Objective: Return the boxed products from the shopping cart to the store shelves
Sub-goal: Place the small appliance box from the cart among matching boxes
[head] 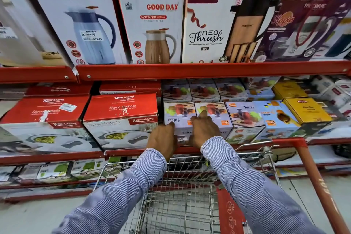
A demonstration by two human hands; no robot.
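A white juicer box [179, 115] with fruit pictures stands at the front of the middle shelf [131, 151], with a matching juicer box [213, 109] touching its right side. My left hand [163, 139] presses against the first box's left front edge. My right hand [204, 129] lies over the seam between the two boxes, one finger stretched onto the second box's top. Both sleeves are striped blue. The wire shopping cart [180, 207] is below my arms; no box shows in the part of its basket that I can see.
Red Rishabh casserole boxes [121, 118] sit just left of the juicer boxes. More juicer boxes [245, 114] and yellow boxes [305, 110] fill the right. The upper shelf [190, 70] carries tall flask boxes [152, 24]. The cart's red handle bar [315, 176] runs down the right.
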